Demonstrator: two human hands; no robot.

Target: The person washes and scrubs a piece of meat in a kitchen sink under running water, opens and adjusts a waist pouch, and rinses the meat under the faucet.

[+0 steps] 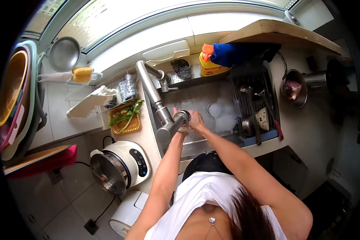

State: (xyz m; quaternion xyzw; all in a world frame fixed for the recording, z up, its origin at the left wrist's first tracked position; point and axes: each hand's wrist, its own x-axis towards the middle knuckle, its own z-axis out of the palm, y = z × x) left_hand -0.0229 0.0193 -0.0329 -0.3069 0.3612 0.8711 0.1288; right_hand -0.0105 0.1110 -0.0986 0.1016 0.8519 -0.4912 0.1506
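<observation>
Both hands are close together over the metal sink (196,100), right at the spray head of the faucet (148,84). My left hand (183,130) is mostly covered by that spray head, so its fingers are hidden. Beside it my right hand (196,121) has curled fingers, close to the left hand; whatever they hold, if anything, cannot be made out. Whitish water or suds (222,114) show in the basin around the drain.
A rack (244,106) with utensils fills the sink's right side. A yellow bottle (210,68) stands behind. Leafy greens (126,117) lie in a basket at left, near a cream-coloured appliance (138,160). Meat (293,89) sits in a metal pan (299,103) at right.
</observation>
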